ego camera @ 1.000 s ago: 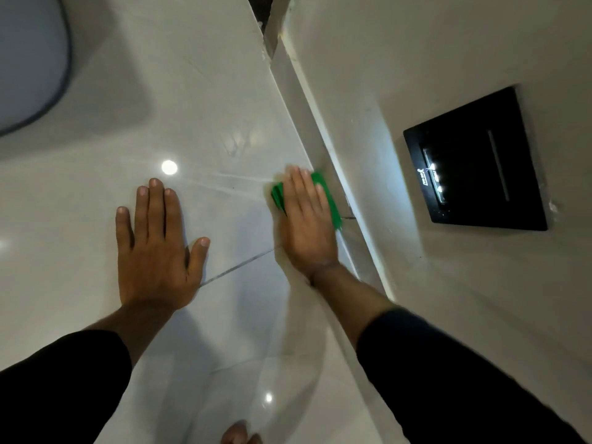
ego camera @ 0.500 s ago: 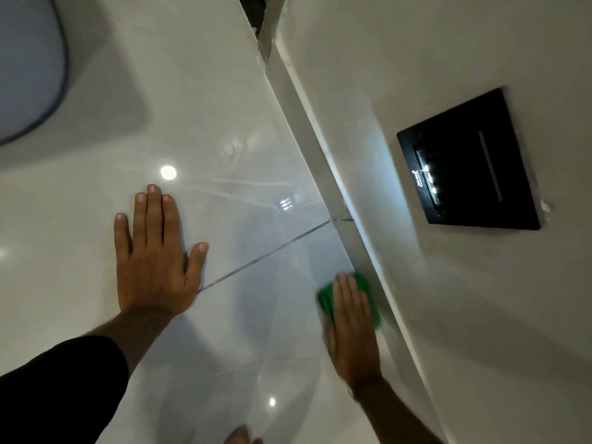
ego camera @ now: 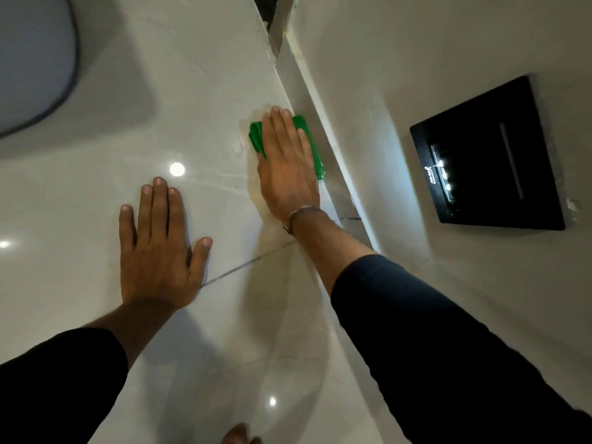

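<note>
My right hand [ego camera: 286, 168] lies flat with straight fingers on a folded green cloth [ego camera: 315, 155], pressing it onto the glossy white tile floor [ego camera: 198, 91] right beside the skirting [ego camera: 323, 123] at the foot of the wall. Most of the cloth is hidden under the hand; only its edges show. My left hand [ego camera: 158, 248] rests flat on the floor, fingers spread, to the left of and nearer than the right hand. A thin bracelet sits on my right wrist.
A black rectangular panel [ego camera: 487, 155] with small lights is set in the white wall on the right. A grey rounded object [ego camera: 32, 59] sits at the upper left. A grout line [ego camera: 246, 264] crosses the floor between my hands. My toes [ego camera: 238, 437] show at the bottom edge.
My right hand has slid the green cloth along the skirting, first toward me, then away again past its earlier spot. My left hand has stayed planted on the floor.
</note>
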A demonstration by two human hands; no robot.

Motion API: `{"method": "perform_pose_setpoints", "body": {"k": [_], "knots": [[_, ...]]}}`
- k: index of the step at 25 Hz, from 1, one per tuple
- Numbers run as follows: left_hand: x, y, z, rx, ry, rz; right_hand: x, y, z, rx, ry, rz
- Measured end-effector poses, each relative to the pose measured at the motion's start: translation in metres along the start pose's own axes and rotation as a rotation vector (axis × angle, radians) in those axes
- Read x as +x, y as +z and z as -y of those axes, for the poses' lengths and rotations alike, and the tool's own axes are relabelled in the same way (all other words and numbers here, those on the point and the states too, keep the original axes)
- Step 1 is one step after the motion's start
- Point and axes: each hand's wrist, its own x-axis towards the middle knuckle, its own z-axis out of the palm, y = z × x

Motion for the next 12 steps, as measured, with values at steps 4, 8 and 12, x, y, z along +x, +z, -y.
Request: {"method": "perform_pose_setpoints", "body": {"k": [4,8,12], "knots": [[0.001,0.001,0.0,-0.022,-0.003,-0.011,-0.084,-0.004,-0.032,0.078,0.007,0.064],[-0.001,0.0,0.0,-0.019,-0.004,-0.011,-0.214,-0.009,-0.072,0.003,0.059,0.155],[0.001,0.001,0.001,-0.009,-0.001,-0.007,-0.166,-0.01,-0.063,0.018,-0.008,0.165]]}}
